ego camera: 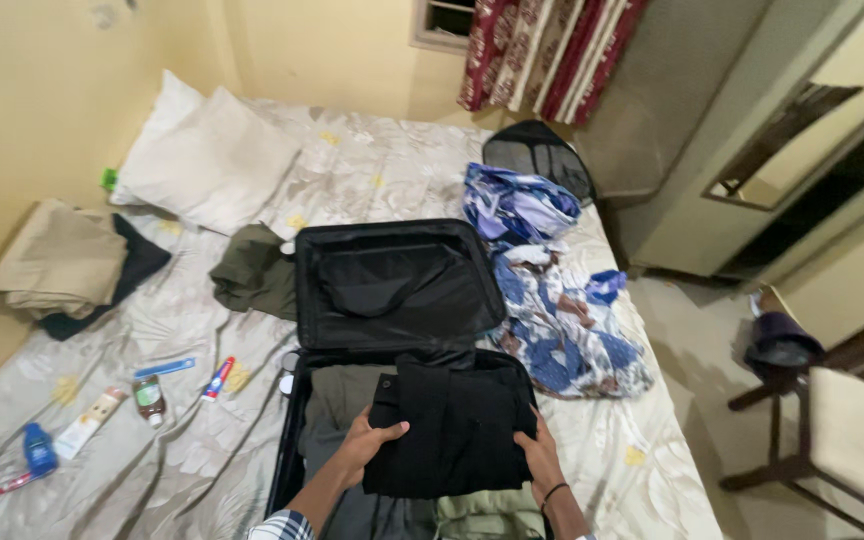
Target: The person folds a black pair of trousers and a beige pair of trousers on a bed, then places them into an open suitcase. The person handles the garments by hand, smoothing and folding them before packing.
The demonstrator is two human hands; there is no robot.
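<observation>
An open black suitcase [309,300] lies on the bed, its lid propped flat toward the pillows. A folded black garment [457,425] rests on top of grey and olive clothes in the near half. My left hand [364,442] grips the garment's left edge, thumb on top. On the garment's right edge my right hand [539,455] presses down, a dark band around its wrist.
Toiletries lie on the sheet at left: toothpaste [217,379], toothbrush [164,368], small bottle [150,400], tube [88,424], blue bottle [39,449]. Folded beige and dark clothes [57,260], an olive garment [252,272], pillows [207,160], blue patterned fabric [552,320], a wooden chair [847,440].
</observation>
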